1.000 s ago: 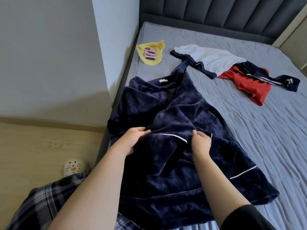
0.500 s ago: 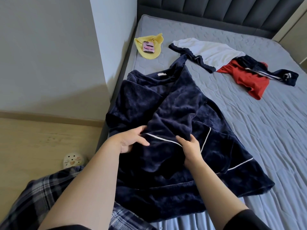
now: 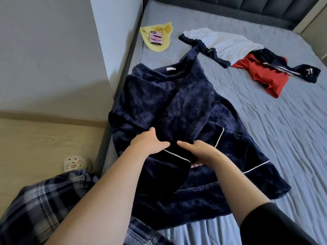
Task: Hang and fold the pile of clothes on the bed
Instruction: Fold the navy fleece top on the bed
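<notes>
A dark navy fleece garment with white piping point(image 3: 185, 106) lies spread over the near left part of the grey bed point(image 3: 283, 138). My left hand point(image 3: 150, 142) rests on its middle, fingers gripping a fold near the white-piped edge. My right hand point(image 3: 198, 151) is just beside it, palm turned up, fingers tucked under the same fold. Farther up the bed lie a white garment with navy trim point(image 3: 228, 45), a red garment point(image 3: 265, 76) and a navy striped piece point(image 3: 300, 71).
A yellow cloth point(image 3: 159, 45) with a pink phone point(image 3: 155, 37) on it sits near the bed's far left edge. A wall corner stands left of the bed, with wooden floor point(image 3: 44, 144) below. My plaid trouser leg point(image 3: 44, 206) and a white slipper point(image 3: 75, 162) are at lower left.
Both hands have moved closer together on the navy garment. My right hand has slid left and turned palm up under the fold; the piped edge has shifted toward me.
</notes>
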A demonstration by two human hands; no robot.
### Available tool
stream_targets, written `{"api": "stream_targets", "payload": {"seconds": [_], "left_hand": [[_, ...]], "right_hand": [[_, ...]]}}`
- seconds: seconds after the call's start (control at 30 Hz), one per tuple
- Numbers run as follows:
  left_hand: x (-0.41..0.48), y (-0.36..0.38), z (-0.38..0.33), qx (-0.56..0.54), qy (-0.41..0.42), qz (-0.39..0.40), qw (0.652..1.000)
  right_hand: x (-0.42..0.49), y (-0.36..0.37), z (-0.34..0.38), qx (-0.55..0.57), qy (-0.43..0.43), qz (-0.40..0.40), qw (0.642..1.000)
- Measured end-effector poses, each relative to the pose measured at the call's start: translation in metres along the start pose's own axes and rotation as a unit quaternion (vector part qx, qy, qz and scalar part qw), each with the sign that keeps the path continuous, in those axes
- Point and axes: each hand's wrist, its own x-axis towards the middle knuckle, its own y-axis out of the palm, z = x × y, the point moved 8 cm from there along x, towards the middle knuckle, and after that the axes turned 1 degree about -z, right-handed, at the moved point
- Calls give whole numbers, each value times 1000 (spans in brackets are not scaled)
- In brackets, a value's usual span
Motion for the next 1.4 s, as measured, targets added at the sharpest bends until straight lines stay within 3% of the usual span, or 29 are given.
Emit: {"api": "stream_targets", "payload": {"seconds": [0.13, 0.27, 0.3, 0.37, 0.43, 0.5, 0.57, 0.6, 0.67, 0.77, 0.83, 0.97, 1.03, 1.1, 1.2, 1.27, 1.33, 1.4], "left_hand": [[3, 7, 12, -20, -16, 111, 993], [5, 12, 18, -149, -15, 160, 976], [1, 10, 21, -129, -8, 172, 976], [0, 1, 28, -23, 13, 150, 988], [2, -18, 28, 50, 35, 39, 997], [-2, -35, 15, 37, 67, -103, 992], [-12, -39, -13, 37, 161, -229, 959], [-17, -36, -28, 48, 208, -274, 938], [-19, -21, -52, 99, 250, -301, 915], [2, 22, -56, 186, 213, -216, 934], [15, 44, -46, 216, 190, -169, 943], [27, 54, -36, 213, 179, -170, 945], [29, 54, -37, 216, 183, -181, 942], [29, 53, -38, 213, 192, -182, 941], [31, 47, -38, 199, 206, -173, 942], [32, 35, -43, 183, 218, -194, 939], [37, 14, -48, 178, 218, -238, 930], [48, -8, -41, 188, 188, -265, 927]], "right_hand": [[-6, 33, -15, 96, -30, 181, 978], [-10, 45, -21, 286, -42, 224, 931], [-11, 44, -24, 270, -30, 200, 941], [-17, 34, -27, 69, -12, 145, 987], [-19, 11, -19, -153, -30, 61, 986], [-21, -24, 6, -210, -105, -126, 964], [-33, -55, 32, -194, -214, -333, 898], [-36, -59, 43, -198, -254, -381, 867], [-19, -52, 54, -260, -296, -377, 839], [25, -32, 43, -391, -239, -268, 847], [46, -35, 31, -437, -198, -237, 844], [47, -48, 67, -475, -253, -360, 762], [59, -46, 81, -490, -290, -340, 748], [85, -63, 78, -513, -250, -299, 764], [114, -121, 59, -412, -83, -302, 855], [121, -133, 64, -387, -41, -324, 862], [115, -118, 90, -400, -120, -372, 829], [107, -90, 107, -433, -227, -365, 792]]}}
